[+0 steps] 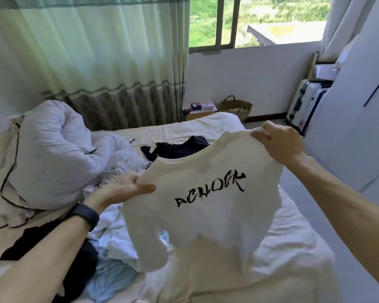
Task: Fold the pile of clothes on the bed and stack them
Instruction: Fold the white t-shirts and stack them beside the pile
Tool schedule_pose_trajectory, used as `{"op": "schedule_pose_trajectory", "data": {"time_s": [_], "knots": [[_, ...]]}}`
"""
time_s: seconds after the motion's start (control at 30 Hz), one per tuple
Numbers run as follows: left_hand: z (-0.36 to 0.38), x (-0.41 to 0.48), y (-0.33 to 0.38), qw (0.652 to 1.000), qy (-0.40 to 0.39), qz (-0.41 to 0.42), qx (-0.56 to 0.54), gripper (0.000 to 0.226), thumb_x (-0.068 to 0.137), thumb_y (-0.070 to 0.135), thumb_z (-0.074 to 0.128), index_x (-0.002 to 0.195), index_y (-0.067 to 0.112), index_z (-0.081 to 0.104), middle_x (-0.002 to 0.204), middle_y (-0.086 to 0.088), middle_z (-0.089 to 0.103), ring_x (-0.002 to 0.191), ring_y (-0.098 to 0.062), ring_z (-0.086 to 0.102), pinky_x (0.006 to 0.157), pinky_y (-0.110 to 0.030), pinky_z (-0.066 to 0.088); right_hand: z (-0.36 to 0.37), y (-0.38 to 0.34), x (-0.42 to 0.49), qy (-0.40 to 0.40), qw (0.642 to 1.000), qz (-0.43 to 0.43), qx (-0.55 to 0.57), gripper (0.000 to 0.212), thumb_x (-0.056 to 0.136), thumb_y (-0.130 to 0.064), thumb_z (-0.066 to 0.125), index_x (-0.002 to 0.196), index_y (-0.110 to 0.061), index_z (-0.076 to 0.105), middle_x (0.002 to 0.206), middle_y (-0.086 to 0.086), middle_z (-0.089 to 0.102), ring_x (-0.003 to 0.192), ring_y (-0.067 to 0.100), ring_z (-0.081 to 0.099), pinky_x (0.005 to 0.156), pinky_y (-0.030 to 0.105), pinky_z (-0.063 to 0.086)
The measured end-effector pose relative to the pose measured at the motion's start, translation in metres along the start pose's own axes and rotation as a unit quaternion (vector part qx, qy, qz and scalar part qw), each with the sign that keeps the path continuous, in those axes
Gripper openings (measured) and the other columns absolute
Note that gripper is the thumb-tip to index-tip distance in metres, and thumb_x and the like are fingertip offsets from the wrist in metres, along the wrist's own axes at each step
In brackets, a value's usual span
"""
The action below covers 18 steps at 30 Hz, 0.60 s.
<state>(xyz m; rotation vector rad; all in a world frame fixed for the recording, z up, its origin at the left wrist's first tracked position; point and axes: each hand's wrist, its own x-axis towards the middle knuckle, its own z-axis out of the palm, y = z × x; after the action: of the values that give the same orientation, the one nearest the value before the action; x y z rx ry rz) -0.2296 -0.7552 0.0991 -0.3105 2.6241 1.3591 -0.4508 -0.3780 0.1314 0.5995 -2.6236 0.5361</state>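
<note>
A white T-shirt (208, 215) with black lettering hangs spread in the air above the bed (293, 254). My left hand (125, 189) pinches its left shoulder, thumb on top. My right hand (278, 143) grips the right shoulder, higher and farther out. The shirt's lower half droops onto the sheet. Under my left forearm lies a loose pile of clothes (114, 248): white, light blue and black pieces. A dark garment (177, 149) lies crumpled farther back on the bed.
A bunched white duvet (50, 154) with black piping fills the bed's left side. Curtains (92, 51) and a window stand behind. A woven basket (235, 108), a white suitcase (304, 106) and a white wardrobe (359, 127) line the right side.
</note>
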Motion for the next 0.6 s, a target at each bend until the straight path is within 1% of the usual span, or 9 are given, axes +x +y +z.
{"op": "schedule_pose_trajectory", "data": {"time_s": [0.07, 0.1, 0.17, 0.2, 0.27, 0.37, 0.43, 0.5, 0.6], "knots": [[0.016, -0.014, 0.001, 0.995, 0.090, 0.020, 0.026, 0.024, 0.086, 0.042, 0.072, 0.071, 0.024, 0.070, 0.068, 0.013, 0.069, 0.062, -0.006, 0.064, 0.057, -0.014, 0.047, -0.011, 0.023, -0.023, -0.010, 0.998, -0.056, 0.002, 0.038, 0.102, -0.046, 0.052, 0.091, -0.011, 0.058, 0.090, 0.010, 0.069, 0.082, 0.037, 0.064, 0.066, 0.040, 0.048], [0.024, -0.019, 0.002, 0.988, 0.145, 0.025, 0.039, 0.026, 0.089, 0.044, 0.070, 0.071, 0.025, 0.067, 0.064, 0.012, 0.064, 0.059, -0.008, 0.059, 0.056, -0.020, 0.046, -0.016, 0.034, -0.036, -0.015, 0.997, -0.078, 0.016, 0.034, 0.103, -0.039, 0.054, 0.093, -0.007, 0.061, 0.091, 0.012, 0.069, 0.082, 0.038, 0.064, 0.067, 0.041, 0.050], [0.042, -0.029, 0.009, 0.965, 0.253, 0.028, 0.061, 0.030, 0.093, 0.046, 0.066, 0.074, 0.024, 0.063, 0.064, 0.006, 0.062, 0.062, -0.017, 0.057, 0.060, -0.032, 0.042, -0.021, 0.059, -0.061, -0.026, 0.995, -0.086, 0.049, 0.026, 0.104, -0.026, 0.056, 0.105, -0.002, 0.066, 0.102, 0.017, 0.069, 0.089, 0.040, 0.063, 0.076, 0.043, 0.052], [0.051, -0.035, 0.014, 0.950, 0.300, 0.028, 0.079, 0.032, 0.093, 0.049, 0.065, 0.077, 0.021, 0.063, 0.067, 0.002, 0.063, 0.066, -0.021, 0.057, 0.062, -0.033, 0.041, -0.023, 0.072, -0.074, -0.031, 0.995, -0.078, 0.055, 0.024, 0.104, -0.021, 0.055, 0.111, -0.001, 0.066, 0.107, 0.019, 0.068, 0.093, 0.041, 0.063, 0.080, 0.042, 0.051], [0.073, -0.051, 0.025, 0.930, 0.353, 0.038, 0.098, 0.036, 0.089, 0.055, 0.062, 0.080, 0.021, 0.063, 0.069, -0.002, 0.063, 0.071, -0.023, 0.058, 0.063, -0.033, 0.043, -0.023, 0.096, -0.099, -0.062, 0.996, -0.058, 0.030, 0.025, 0.105, -0.014, 0.050, 0.119, 0.000, 0.065, 0.114, 0.022, 0.064, 0.103, 0.042, 0.059, 0.088, 0.044, 0.048], [0.113, -0.083, 0.037, 0.907, 0.382, 0.055, 0.170, 0.040, 0.089, 0.065, 0.055, 0.087, 0.026, 0.067, 0.071, 0.000, 0.066, 0.073, -0.026, 0.061, 0.065, -0.039, 0.049, -0.021, 0.120, -0.140, -0.125, 0.991, -0.046, -0.011, 0.030, 0.102, -0.002, 0.044, 0.127, -0.001, 0.062, 0.121, 0.024, 0.059, 0.118, 0.043, 0.051, 0.096, 0.050, 0.043], [0.131, -0.102, 0.042, 0.885, 0.402, 0.069, 0.224, 0.041, 0.091, 0.065, 0.052, 0.092, 0.027, 0.069, 0.080, -0.004, 0.071, 0.079, -0.032, 0.065, 0.066, -0.043, 0.052, -0.024, 0.124, -0.164, -0.119, 0.993, 0.008, -0.020, 0.031, 0.103, -0.008, 0.042, 0.128, -0.008, 0.061, 0.123, 0.019, 0.060, 0.119, 0.040, 0.049, 0.091, 0.051, 0.045], [0.141, -0.122, 0.048, 0.873, 0.411, 0.085, 0.248, 0.036, 0.094, 0.060, 0.053, 0.092, 0.027, 0.068, 0.082, -0.004, 0.071, 0.081, -0.033, 0.066, 0.066, -0.044, 0.052, -0.031, 0.123, -0.184, -0.064, 0.994, 0.088, -0.004, 0.029, 0.107, -0.026, 0.038, 0.122, -0.013, 0.060, 0.116, 0.017, 0.063, 0.107, 0.040, 0.054, 0.081, 0.049, 0.046], [0.144, -0.148, 0.065, 0.852, 0.439, 0.123, 0.258, 0.041, 0.095, 0.062, 0.052, 0.070, 0.029, 0.054, 0.061, 0.004, 0.054, 0.064, -0.027, 0.054, 0.057, -0.037, 0.041, -0.049, 0.111, -0.190, -0.022, 0.971, 0.199, 0.133, 0.035, 0.108, -0.045, 0.031, 0.106, -0.018, 0.054, 0.087, 0.008, 0.068, 0.080, 0.036, 0.065, 0.072, 0.040, 0.045]]}}
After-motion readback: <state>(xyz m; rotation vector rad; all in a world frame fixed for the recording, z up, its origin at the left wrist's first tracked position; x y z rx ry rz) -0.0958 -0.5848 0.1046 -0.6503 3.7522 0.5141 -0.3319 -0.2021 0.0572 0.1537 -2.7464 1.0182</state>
